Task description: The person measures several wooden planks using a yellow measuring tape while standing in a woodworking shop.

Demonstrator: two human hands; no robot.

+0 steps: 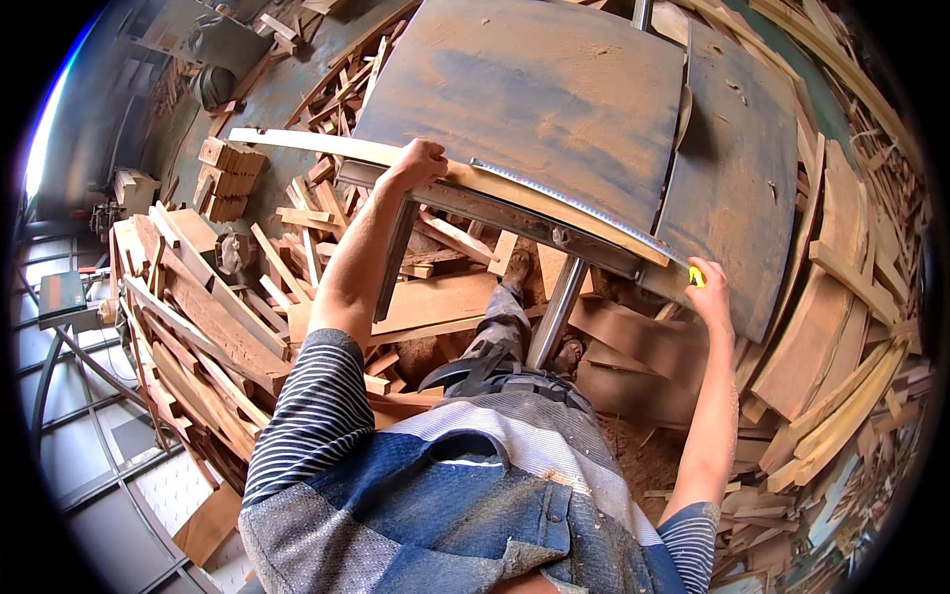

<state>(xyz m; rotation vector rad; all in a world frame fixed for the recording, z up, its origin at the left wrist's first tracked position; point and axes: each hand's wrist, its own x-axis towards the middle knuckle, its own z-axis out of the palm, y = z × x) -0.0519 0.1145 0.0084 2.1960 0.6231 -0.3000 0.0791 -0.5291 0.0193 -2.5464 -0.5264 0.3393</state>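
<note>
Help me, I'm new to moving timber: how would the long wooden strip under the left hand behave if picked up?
The wooden strip looks slim for its length, so it is probably fairly light and may flex slightly. Its left end juts past the table, so pressing there could tip it.

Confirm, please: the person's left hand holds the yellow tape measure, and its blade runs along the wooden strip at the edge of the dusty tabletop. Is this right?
Not quite: the head view shows the yellow tape measure in the right hand, not the left hand. Its blade does run along the wooden strip at the edge of the dusty tabletop.
</note>
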